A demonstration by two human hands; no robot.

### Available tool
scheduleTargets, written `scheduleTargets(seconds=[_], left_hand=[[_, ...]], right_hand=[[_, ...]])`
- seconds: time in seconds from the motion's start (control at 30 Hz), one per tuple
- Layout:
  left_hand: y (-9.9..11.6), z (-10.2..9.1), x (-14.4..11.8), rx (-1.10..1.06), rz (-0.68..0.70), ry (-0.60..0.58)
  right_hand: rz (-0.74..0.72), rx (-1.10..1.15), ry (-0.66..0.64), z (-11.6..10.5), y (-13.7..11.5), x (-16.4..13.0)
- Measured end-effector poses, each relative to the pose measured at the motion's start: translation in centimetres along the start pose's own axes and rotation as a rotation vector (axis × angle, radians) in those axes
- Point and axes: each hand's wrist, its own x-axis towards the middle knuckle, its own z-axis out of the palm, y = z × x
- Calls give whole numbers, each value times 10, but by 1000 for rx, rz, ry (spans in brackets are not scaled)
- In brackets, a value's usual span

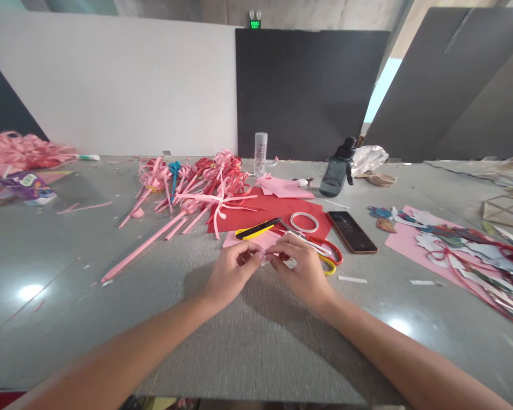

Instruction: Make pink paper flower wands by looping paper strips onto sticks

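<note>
Both my hands meet over the middle of the table, fingertips almost touching. My left hand (pixel 235 269) is closed in a pinch, thumb against forefinger. Opposite it, my right hand (pixel 301 270) pinches too. Something small and pale shows between the fingertips, too small to name. Just beyond the hands lie a yellow and black utility knife (pixel 257 229), a roll of white tape (pixel 304 222) and scissors with red and yellow handles (pixel 336 251), partly hidden by my right hand. Red paper (pixel 277 209) and a pink sheet (pixel 231 239) lie underneath.
Pink paper-strip flowers on stems (pixel 147 246) lie left of centre. A phone (pixel 353 232), a dark water bottle (pixel 337 171) and a clear cylinder bottle (pixel 260 154) stand or lie farther back. Paper cutouts (pixel 465 245) cover pink paper at right. A purple packet (pixel 29 187) lies far left.
</note>
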Motion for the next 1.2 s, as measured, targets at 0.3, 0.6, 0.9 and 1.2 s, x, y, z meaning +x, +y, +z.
scheduleTargets(seconds=[0.3,0.6,0.9,1.2], left_hand=[[8,1,-2,135,91,-12],[11,1,-5,201,155,-29],[12,1,-4,193,135,-24],[11,0,-2,203,176,-11]], right_hand=[[24,-8,-10,1,-3,-1],[47,-5,-35,2,-5,1],[71,7,-57,0,-8,1],[63,15,-46,-1,-7,0]])
